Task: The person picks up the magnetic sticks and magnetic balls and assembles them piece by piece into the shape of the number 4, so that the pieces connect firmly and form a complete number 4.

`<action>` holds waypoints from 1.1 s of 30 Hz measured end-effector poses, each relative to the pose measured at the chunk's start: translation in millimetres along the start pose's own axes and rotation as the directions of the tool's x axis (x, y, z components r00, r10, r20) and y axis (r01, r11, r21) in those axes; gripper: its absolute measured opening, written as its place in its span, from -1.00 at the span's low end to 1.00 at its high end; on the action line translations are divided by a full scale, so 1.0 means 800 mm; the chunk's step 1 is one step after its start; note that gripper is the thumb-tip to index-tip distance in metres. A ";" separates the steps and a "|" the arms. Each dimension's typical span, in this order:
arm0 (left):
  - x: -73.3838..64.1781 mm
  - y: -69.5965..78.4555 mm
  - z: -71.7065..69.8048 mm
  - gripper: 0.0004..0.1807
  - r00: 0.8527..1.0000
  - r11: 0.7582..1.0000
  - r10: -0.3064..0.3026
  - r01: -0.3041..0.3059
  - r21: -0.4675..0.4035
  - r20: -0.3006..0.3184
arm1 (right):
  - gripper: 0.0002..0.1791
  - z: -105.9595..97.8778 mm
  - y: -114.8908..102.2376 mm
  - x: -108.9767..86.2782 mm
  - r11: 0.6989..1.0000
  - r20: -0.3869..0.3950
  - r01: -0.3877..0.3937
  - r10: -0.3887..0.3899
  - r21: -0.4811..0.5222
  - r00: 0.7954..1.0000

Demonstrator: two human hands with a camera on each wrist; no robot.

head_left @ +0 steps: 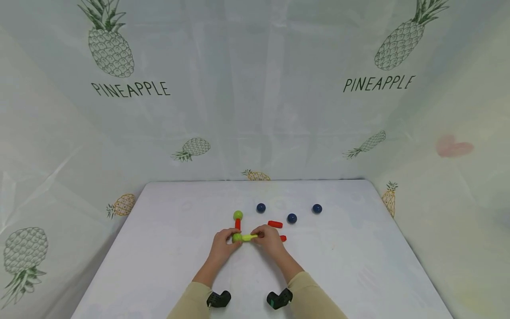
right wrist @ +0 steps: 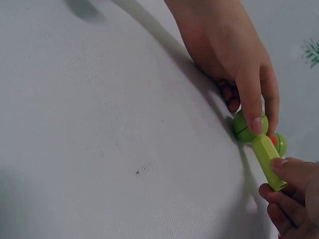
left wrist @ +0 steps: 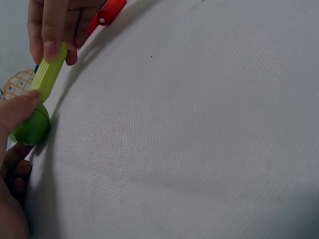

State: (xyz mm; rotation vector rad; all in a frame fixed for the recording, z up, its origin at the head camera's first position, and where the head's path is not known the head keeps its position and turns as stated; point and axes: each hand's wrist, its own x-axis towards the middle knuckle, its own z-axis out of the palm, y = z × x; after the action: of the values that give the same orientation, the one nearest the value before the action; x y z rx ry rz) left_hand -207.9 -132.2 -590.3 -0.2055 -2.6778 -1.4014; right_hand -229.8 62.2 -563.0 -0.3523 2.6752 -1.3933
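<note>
My left hand (head_left: 221,244) pinches a green ball (right wrist: 243,127) between thumb and fingers, close over the white table. A short yellow-green rod (right wrist: 266,160) meets the ball's right side. At its other end, my right hand (head_left: 272,240) grips the rod between thumb and fingertips. Away from me, a red rod (head_left: 237,224) runs from beside the held ball to a second green ball (head_left: 237,215). The left fingers partly cover where the red rod comes to the near ball.
Three dark blue balls (head_left: 292,218) lie beyond the right hand. Two loose red rods (head_left: 275,224) are near that hand, one partly hidden behind it. The white tabletop (head_left: 179,212) ends at a curtain (head_left: 255,110) printed with pineapples.
</note>
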 end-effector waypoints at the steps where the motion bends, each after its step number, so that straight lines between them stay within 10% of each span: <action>1: 0.000 0.000 -0.001 -0.68 1.000 1.000 0.004 -0.004 0.013 -0.004 | -0.84 0.001 -0.001 0.000 1.000 -0.002 -0.002 0.002 0.000 1.000; 19: -0.010 -0.002 -0.022 -0.69 0.999 0.986 0.002 0.004 0.168 -0.037 | -0.84 0.021 -0.007 -0.006 0.998 0.002 0.004 -0.004 0.064 1.000; 33: -0.024 -0.010 -0.030 -0.62 0.998 0.995 -0.062 0.063 0.084 -0.014 | -0.83 0.038 0.002 -0.021 0.994 -0.043 0.013 -0.008 0.109 0.999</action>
State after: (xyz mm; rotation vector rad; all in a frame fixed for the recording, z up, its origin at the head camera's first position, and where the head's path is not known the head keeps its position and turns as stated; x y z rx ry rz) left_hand -189.4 -157.9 -586.3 -0.1070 -2.7499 -1.2987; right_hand -207.8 43.0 -581.8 -0.3306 2.6198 -1.5602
